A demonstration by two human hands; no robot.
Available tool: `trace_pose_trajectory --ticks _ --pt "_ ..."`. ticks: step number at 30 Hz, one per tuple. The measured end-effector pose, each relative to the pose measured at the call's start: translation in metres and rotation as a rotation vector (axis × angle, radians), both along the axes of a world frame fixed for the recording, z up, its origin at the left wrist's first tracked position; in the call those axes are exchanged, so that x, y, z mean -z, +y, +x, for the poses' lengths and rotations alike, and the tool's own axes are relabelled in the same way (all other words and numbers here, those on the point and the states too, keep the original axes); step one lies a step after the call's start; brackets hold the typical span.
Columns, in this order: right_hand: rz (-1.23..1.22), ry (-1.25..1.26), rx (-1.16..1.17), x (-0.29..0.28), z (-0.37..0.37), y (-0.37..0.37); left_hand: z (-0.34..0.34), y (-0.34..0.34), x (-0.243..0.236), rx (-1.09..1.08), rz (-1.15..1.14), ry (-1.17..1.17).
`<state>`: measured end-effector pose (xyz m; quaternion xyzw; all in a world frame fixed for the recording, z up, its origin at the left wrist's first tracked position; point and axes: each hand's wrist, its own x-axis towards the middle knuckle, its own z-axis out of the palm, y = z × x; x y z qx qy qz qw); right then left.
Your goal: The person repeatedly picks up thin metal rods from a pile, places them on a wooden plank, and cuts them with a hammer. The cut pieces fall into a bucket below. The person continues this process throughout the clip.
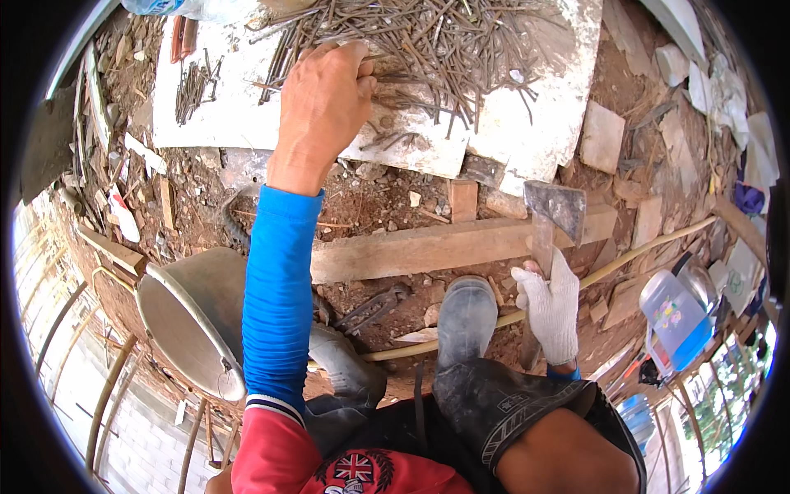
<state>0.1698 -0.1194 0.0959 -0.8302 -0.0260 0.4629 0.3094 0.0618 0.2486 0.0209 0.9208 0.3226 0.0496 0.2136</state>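
Left hand (323, 103) stretches forward over nails (448, 58), fingers curled, grasp unclear; gloved right hand (550, 306) grips a hatchet (543, 235).

Bucket (206, 284) at left; yellow pole (658, 246) across soil (374, 198).

blue creased sleeve (278, 296), centre left | red shirt (267, 451), striped cuff (276, 404), flag crest (354, 469) | white glove (551, 311), lower right | black shorts (517, 409) | grey boots (467, 325)

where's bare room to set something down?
Two bare patches on the white board: one between the small nail bunch and the left hand, one at the board's lower right, past the big nail pile. The plank is also bare left of the hatchet. Crowded: the board's upper middle, under that pile.
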Motion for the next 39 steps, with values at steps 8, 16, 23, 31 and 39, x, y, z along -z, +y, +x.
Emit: trace_pose_trajectory --ticks 8,16,23,31,39 --pt "-0.053 0.032 0.083 -0.006 -0.001 0.006 -0.004 0.019 -0.016 -0.111 -0.283 0.002" --pt "0.033 -0.031 -0.009 -0.004 -0.004 0.002 -0.026 0.005 -0.034 -0.400 -1.337 -0.567" --pt "0.028 -0.024 -0.026 -0.004 -0.006 0.001 -0.039 0.005 -0.024 -0.357 -1.436 -0.658" --pt "0.050 -0.034 -0.019 0.001 -0.006 0.001 -0.036 0.005 -0.019 -0.451 -1.089 -0.589" --pt "-0.028 0.009 -0.008 0.005 -0.002 -0.001 -0.021 -0.001 -0.009 -0.151 -0.249 -0.113"
